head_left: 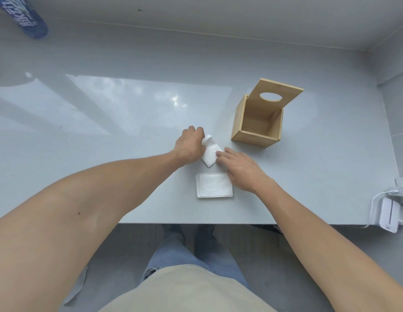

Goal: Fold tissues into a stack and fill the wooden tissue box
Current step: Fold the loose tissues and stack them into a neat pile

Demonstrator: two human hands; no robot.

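Observation:
A small white tissue (210, 153) lies partly folded on the grey table, between my two hands. My left hand (189, 144) pinches its upper left edge, lifting a corner. My right hand (241, 168) presses flat on its right side with the fingertips. Just below, near the front edge, rests a neat stack of folded tissues (213, 185). The wooden tissue box (258, 121) stands to the upper right, its inside bare. Its lid (277, 93), with an oval hole, is tipped up at the back.
The grey table (119, 136) stretches wide to the left and back. A blue printed bottle (27, 19) lies at the far left corner. White chargers with a cable (388, 213) sit at the table's right front edge.

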